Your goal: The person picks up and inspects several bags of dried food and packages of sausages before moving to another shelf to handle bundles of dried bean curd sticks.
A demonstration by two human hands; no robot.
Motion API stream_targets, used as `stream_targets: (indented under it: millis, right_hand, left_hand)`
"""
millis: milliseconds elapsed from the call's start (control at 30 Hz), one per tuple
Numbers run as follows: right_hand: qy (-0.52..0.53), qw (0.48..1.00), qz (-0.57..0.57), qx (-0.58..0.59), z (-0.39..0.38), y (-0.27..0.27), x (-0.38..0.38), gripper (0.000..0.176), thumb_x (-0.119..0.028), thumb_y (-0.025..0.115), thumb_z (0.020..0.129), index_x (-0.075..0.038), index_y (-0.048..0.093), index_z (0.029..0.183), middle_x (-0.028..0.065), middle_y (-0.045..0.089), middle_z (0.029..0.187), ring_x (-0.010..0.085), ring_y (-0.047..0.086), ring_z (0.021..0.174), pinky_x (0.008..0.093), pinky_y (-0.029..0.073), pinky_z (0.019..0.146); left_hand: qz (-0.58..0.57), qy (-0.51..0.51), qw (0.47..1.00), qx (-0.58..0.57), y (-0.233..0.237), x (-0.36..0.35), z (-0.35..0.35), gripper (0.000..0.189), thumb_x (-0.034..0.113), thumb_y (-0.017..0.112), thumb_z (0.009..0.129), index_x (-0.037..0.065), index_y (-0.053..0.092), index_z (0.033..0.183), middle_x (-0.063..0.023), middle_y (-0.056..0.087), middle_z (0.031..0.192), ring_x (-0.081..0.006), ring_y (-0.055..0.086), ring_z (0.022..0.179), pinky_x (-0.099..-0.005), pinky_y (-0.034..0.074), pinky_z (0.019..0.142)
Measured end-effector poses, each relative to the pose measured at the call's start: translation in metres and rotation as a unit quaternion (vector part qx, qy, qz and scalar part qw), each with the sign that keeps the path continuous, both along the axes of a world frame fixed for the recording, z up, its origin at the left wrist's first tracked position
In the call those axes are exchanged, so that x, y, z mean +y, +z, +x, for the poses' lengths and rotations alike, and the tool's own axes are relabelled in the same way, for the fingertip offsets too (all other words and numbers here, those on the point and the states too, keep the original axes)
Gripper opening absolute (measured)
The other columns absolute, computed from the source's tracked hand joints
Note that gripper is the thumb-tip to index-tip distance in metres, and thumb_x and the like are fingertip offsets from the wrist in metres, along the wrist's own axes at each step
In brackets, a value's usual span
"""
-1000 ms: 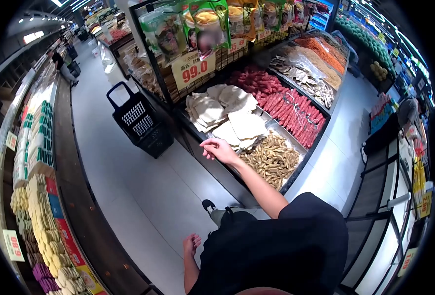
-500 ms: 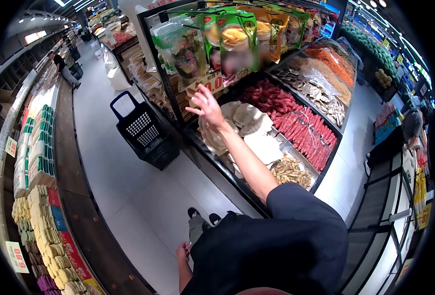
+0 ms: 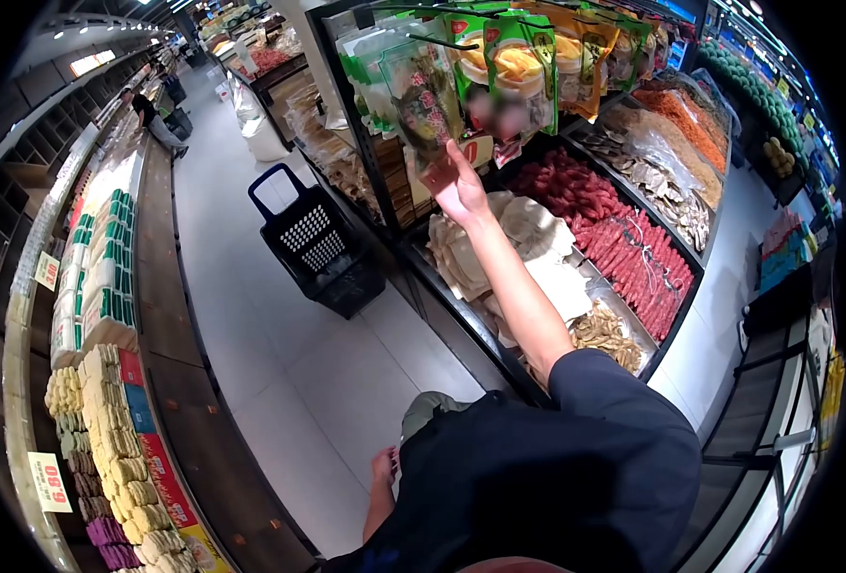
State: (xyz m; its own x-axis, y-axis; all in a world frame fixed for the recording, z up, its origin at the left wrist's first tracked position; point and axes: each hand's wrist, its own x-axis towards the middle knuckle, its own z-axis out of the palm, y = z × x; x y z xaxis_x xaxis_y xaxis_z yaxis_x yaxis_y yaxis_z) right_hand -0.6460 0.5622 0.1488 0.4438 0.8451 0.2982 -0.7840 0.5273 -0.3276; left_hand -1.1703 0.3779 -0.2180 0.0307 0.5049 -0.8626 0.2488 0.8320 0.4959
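Observation:
My right hand [image 3: 459,191] is raised to the lower end of a clear plastic packet [image 3: 423,100] with dark dried food and pink lettering. The thumb lies at the packet's front and the fingers are partly hidden behind its lower edge. Green-and-yellow food packets [image 3: 518,72] hang from hooks beside it. Below the forearm lie pale flat dried pieces [image 3: 537,224] in a display bin. My left hand [image 3: 385,466] hangs low by my leg, its fingers loosely bent and slightly apart, with nothing visible in them.
A dark shopping basket [image 3: 313,244] with its handle up stands on the aisle floor. Red sausages [image 3: 633,258] and small dried fish [image 3: 606,334] fill neighbouring bins. Stacked packs [image 3: 107,277] line the left shelf. A person [image 3: 150,119] stands farther down the aisle.
My right hand has moved from open air in front of the display to the bottom of the clear packet. The view has shifted, and I have stepped forward slightly.

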Motion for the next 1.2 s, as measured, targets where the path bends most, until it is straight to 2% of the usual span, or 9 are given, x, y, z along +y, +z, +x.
stream_targets:
  millis: [33,133,300,433,600,733,867,1033,1200]
  right_hand:
    - [0.034,0.999,0.024,-0.008,-0.020,0.034,-0.023,0.027,-0.023,0.066,0.090,-0.016,0.059,0.116,0.0051,0.063,0.116,0.0193,0.059,0.109,0.0390,0.047,0.095]
    - [0.066,0.996,0.027,-0.044,-0.013,0.022,-0.031,0.034,-0.021,0.065,0.090,-0.014,0.056,0.122,0.0060,0.062,0.122,0.0197,0.058,0.111,0.0411,0.047,0.096]
    - [0.018,0.993,-0.003,-0.118,-0.018,0.030,-0.054,0.043,-0.014,0.065,0.089,-0.006,0.049,0.127,0.0078,0.061,0.117,0.0213,0.059,0.110,0.0390,0.055,0.084]
    - [-0.065,0.972,-0.022,-0.223,-0.037,0.066,-0.086,0.054,-0.011,0.063,0.089,-0.003,0.038,0.136,0.0117,0.055,0.124,0.0246,0.059,0.110,0.0429,0.051,0.093]
    - [-0.134,0.947,-0.064,-0.283,-0.032,0.089,-0.105,0.061,-0.008,0.064,0.087,-0.003,0.033,0.139,0.0126,0.056,0.122,0.0209,0.060,0.106,0.0350,0.053,0.089]
    - [-0.121,0.945,-0.082,-0.291,-0.035,0.090,-0.093,0.073,-0.006,0.071,0.083,-0.009,0.029,0.143,0.0072,0.054,0.126,0.0169,0.057,0.112,0.0296,0.051,0.090]
    - [-0.165,0.907,-0.139,-0.361,-0.035,0.096,-0.075,0.076,-0.016,0.075,0.082,-0.007,0.030,0.143,0.0077,0.060,0.114,0.0142,0.061,0.094,0.0250,0.052,0.069]
    - [-0.159,0.848,-0.185,-0.470,-0.042,0.121,-0.072,0.030,-0.022,0.074,0.083,-0.003,0.064,0.104,0.0005,0.066,0.086,0.0056,0.059,0.072,0.0221,0.045,0.056]
    - [-0.118,0.874,-0.156,-0.445,-0.050,0.141,-0.095,0.029,-0.020,0.071,0.085,0.000,0.062,0.106,0.0029,0.066,0.091,0.0067,0.060,0.071,0.0218,0.046,0.057]
  left_hand:
    - [0.001,0.004,1.000,-0.006,-0.002,0.003,0.004,0.026,0.020,0.054,0.089,0.006,0.063,0.110,-0.0042,0.063,0.096,-0.0170,0.059,0.077,-0.0304,0.048,0.067]
    - [0.007,0.012,1.000,-0.026,-0.013,0.010,0.014,0.027,0.020,0.053,0.091,0.004,0.061,0.112,-0.0069,0.065,0.099,-0.0181,0.062,0.081,-0.0319,0.051,0.072]
    - [0.036,0.029,0.998,-0.038,0.002,0.008,0.030,0.028,0.020,0.051,0.093,0.002,0.060,0.113,-0.0094,0.066,0.101,-0.0195,0.064,0.085,-0.0324,0.053,0.073]
    - [0.043,0.020,0.997,-0.067,0.007,0.007,0.036,0.028,0.018,0.049,0.093,0.002,0.058,0.115,-0.0105,0.066,0.101,-0.0204,0.065,0.086,-0.0334,0.053,0.073]
    - [0.024,-0.027,0.999,-0.015,-0.001,-0.004,0.030,0.028,0.016,0.047,0.094,0.002,0.058,0.115,-0.0111,0.066,0.101,-0.0195,0.064,0.084,-0.0345,0.053,0.073]
    - [0.034,0.032,0.998,-0.029,-0.007,-0.020,0.014,0.027,0.016,0.048,0.093,0.004,0.060,0.114,-0.0086,0.067,0.098,-0.0175,0.063,0.081,-0.0316,0.052,0.069]
    - [0.034,0.039,0.999,-0.016,-0.013,-0.030,0.010,0.023,0.018,0.050,0.092,0.007,0.065,0.106,-0.0045,0.067,0.091,-0.0142,0.061,0.075,-0.0282,0.048,0.062]
    - [0.023,0.014,0.999,-0.019,-0.028,-0.043,-0.001,0.020,0.019,0.051,0.091,0.010,0.069,0.095,-0.0002,0.063,0.080,-0.0109,0.057,0.067,-0.0270,0.044,0.056]
    - [0.034,-0.013,0.998,-0.044,-0.019,-0.039,0.019,0.020,0.019,0.052,0.089,0.010,0.069,0.091,0.0012,0.060,0.072,-0.0092,0.053,0.060,-0.0250,0.039,0.049]
